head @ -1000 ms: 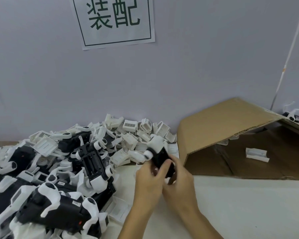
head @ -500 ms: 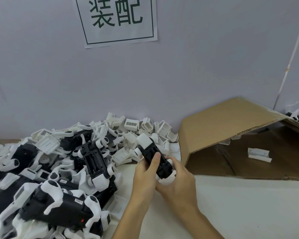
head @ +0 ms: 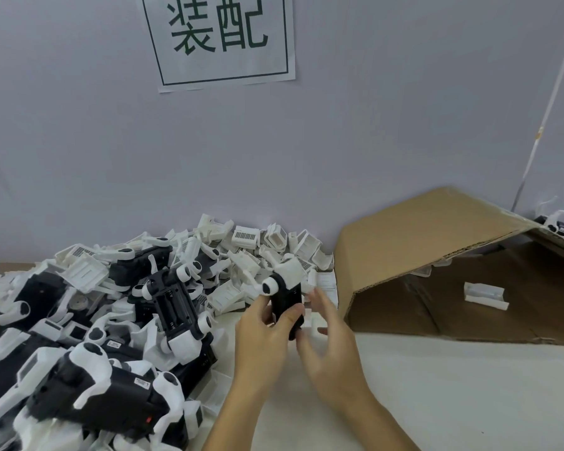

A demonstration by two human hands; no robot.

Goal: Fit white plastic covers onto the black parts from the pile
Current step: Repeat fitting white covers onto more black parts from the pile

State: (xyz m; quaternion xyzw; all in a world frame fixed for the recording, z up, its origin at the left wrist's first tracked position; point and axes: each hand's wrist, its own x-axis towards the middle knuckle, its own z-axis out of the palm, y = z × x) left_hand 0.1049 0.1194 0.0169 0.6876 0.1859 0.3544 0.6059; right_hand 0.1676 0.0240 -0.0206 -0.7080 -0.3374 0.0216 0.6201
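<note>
We see a pile (head: 105, 320) of black and white parts left of our hands. Our left hand (head: 261, 340) grips a black part (head: 285, 301) upright, white-capped end up. Our right hand (head: 331, 346) hovers beside it, fingers (head: 319, 297) spread, holding nothing.

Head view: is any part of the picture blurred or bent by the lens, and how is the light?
Head view: the right hand is smeared by motion blur, while the left hand and the black part it grips are sharper; the wide lens bends the white cable and tilts the wall sign; the light is soft and even, with faint shadows and no glare.
</note>
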